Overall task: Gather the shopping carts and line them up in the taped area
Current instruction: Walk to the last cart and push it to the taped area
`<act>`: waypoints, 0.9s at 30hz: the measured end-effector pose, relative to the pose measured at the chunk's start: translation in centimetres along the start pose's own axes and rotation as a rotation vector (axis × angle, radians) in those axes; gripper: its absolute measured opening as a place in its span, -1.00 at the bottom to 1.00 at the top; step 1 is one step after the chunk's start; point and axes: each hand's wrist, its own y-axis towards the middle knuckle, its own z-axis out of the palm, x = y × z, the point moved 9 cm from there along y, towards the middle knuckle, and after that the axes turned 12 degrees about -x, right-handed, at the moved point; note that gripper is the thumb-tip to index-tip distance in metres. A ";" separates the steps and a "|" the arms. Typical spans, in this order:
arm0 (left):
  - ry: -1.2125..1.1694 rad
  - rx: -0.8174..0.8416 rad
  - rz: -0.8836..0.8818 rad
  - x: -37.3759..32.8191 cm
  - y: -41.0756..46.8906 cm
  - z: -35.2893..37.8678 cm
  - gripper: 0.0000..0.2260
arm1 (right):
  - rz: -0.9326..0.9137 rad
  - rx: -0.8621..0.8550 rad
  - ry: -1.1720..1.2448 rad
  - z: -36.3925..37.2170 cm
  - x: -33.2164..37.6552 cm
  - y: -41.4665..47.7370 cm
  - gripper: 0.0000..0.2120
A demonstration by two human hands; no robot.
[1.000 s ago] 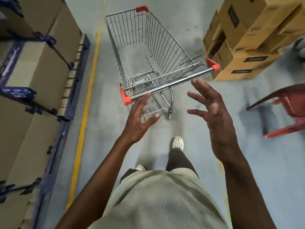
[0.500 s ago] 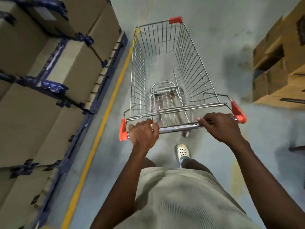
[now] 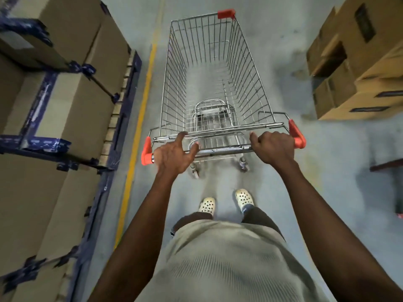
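Note:
A wire shopping cart (image 3: pixel 209 68) with red corner caps stands straight ahead of me on the grey floor, its basket empty. My left hand (image 3: pixel 172 158) grips the left end of the handle bar, with the index finger stretched up onto the basket's rear rim. My right hand (image 3: pixel 272 147) is wrapped round the right end of the same bar, just inside the red cap. Both arms are stretched forward. No taped area shows in this view.
Blue racking with large cardboard boxes (image 3: pixel 65 101) runs along the left, bordered by a yellow floor line (image 3: pixel 139 127). Stacked cardboard boxes (image 3: pixel 357 68) sit at the right. A dark red piece of furniture (image 3: pixel 386 166) pokes in at the right edge.
My hands went from reaching in the air to gripping the handle bar. The cart swung round to point straight ahead, parallel to the yellow line, and the boxes at the right slid back.

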 end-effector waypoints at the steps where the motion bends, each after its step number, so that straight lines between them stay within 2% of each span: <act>1: 0.000 -0.001 0.022 0.7 1.4 0.1 -0.45 | 0.019 -0.013 -0.001 0.0 0.8 0.1 -0.39; 5: -0.040 0.043 0.130 1.7 6.6 0.4 -0.49 | 0.106 -0.068 -0.008 -0.2 2.7 -0.2 -0.35; 14: -0.052 0.099 0.352 -2.4 12.6 0.9 -0.57 | 0.282 -0.090 -0.020 -1.6 2.6 -2.9 -0.36; 17: -0.035 0.113 0.438 -4.8 13.1 1.2 -0.56 | 0.360 -0.086 0.002 -1.6 1.7 -4.8 -0.39; 21: -0.055 0.138 0.565 -9.7 11.6 1.7 -0.51 | 0.466 -0.063 -0.028 -1.0 -1.6 -8.2 -0.31; 27: -0.051 0.179 0.743 -18.4 7.9 2.7 -0.51 | 0.633 -0.077 -0.025 -1.9 -7.6 -13.3 -0.36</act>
